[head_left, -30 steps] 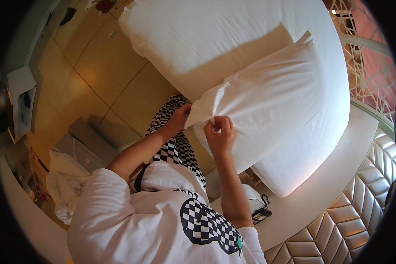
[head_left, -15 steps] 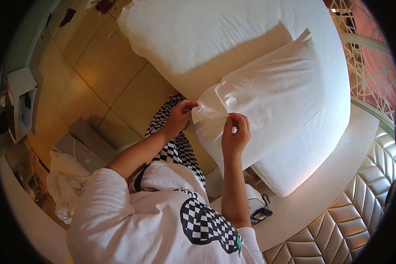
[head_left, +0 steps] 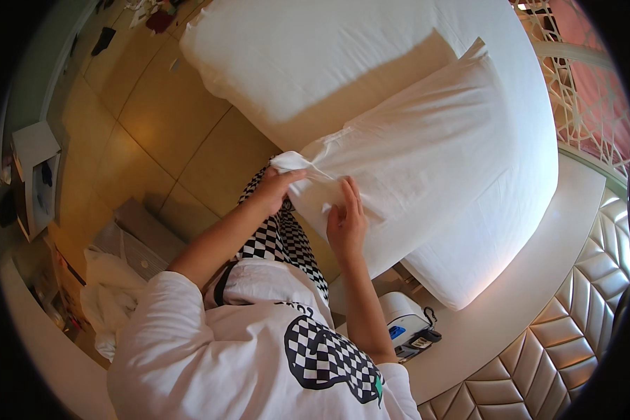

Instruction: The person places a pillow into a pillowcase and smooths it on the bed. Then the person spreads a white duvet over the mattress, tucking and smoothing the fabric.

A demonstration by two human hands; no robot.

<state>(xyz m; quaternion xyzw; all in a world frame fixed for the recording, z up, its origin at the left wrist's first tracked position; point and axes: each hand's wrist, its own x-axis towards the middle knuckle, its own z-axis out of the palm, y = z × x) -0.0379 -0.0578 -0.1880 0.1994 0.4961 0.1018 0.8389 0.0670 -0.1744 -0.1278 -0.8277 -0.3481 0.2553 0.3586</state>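
Observation:
A white pillow in a white pillowcase (head_left: 427, 154) lies slantwise across the bed's near corner, its near end overhanging the edge. My left hand (head_left: 277, 187) pinches the fabric at that end, where the cloth bunches into folds. Beside it, my right hand (head_left: 348, 222) rests against the pillowcase with its fingers stretched out and the thumb apart, holding nothing. Creases run from between the two hands toward the middle of the pillow.
The bed (head_left: 294, 56) has a white sheet. Along its right runs a pale ledge (head_left: 497, 336) beside a padded headboard (head_left: 560, 329). A white case (head_left: 402, 315) stands near my right forearm. At left are a grey box (head_left: 154, 234), white cloth (head_left: 108, 287) and a small shelf (head_left: 38, 175).
My left hand has drawn the pillowcase's end left and toward me. My right hand has let go of its pinch, opened its fingers and moved slightly left.

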